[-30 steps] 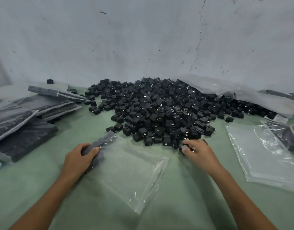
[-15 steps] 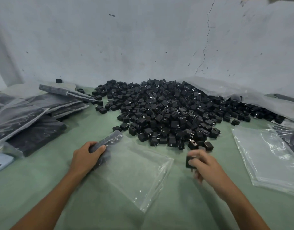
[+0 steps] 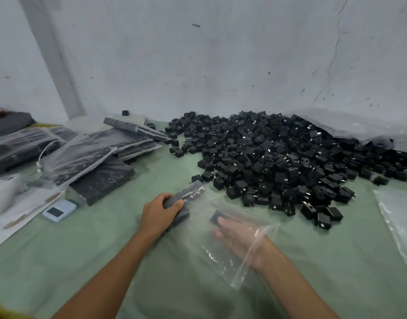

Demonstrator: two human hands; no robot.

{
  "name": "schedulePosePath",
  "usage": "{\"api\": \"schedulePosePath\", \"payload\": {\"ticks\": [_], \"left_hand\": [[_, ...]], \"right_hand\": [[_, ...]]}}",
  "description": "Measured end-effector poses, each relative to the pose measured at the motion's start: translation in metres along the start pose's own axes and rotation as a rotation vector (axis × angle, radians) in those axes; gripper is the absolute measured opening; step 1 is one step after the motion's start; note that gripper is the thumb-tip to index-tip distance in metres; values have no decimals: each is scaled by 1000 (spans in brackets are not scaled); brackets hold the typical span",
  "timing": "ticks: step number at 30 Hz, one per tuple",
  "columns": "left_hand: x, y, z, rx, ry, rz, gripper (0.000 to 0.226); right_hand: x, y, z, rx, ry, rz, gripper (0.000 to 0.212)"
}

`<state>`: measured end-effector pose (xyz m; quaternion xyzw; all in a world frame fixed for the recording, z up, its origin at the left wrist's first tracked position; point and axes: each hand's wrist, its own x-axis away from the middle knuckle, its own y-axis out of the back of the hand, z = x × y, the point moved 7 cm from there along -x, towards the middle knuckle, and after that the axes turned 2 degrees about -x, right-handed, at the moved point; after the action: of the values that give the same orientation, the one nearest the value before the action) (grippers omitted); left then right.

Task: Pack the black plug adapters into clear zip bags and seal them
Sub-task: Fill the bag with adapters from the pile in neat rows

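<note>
A large pile of black plug adapters (image 3: pixel 278 155) lies on the green table against the wall. A clear zip bag (image 3: pixel 223 254) lies in front of it, with a row of adapters (image 3: pixel 188 194) packed along its far left end. My left hand (image 3: pixel 160 210) is shut on that packed end of the bag. My right hand (image 3: pixel 239 238) is inside the bag through its open side, fingers on one black adapter (image 3: pixel 217 217), seen blurred through the plastic.
Several filled bags (image 3: pixel 87 157) are stacked at the left, with a white cable (image 3: pixel 45 153), papers (image 3: pixel 20 210) and a small pale-blue device (image 3: pixel 59 210) near them. Empty clear bags (image 3: pixel 398 217) lie at the right edge. A big plastic sheet (image 3: pixel 349 125) lies behind the pile.
My right hand took an adapter from the pile's near edge, drew it back and moved left into the bag. The left hand kept its hold. The view shifted left.
</note>
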<state>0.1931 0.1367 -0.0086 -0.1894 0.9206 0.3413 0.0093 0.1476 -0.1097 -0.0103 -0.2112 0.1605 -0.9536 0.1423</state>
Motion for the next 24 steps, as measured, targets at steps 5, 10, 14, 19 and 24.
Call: {"api": "schedulePosePath", "payload": {"ticks": [5, 10, 14, 19, 24], "left_hand": [[0, 0, 2, 8, 9, -2, 39], [1, 0, 3, 42, 23, 2, 37], [1, 1, 3, 34, 26, 5, 36], [1, 1, -1, -20, -13, 11, 45], [-4, -1, -9, -394, 1, 126, 53]], "right_hand": [[-43, -26, 3, 224, 136, 64, 20], [-55, -40, 15, 431, 367, -64, 27], [-63, -47, 9, 652, 385, -173, 22], [-74, -50, 14, 1021, 477, -127, 37], [-71, -45, 7, 965, 481, -126, 30]]}}
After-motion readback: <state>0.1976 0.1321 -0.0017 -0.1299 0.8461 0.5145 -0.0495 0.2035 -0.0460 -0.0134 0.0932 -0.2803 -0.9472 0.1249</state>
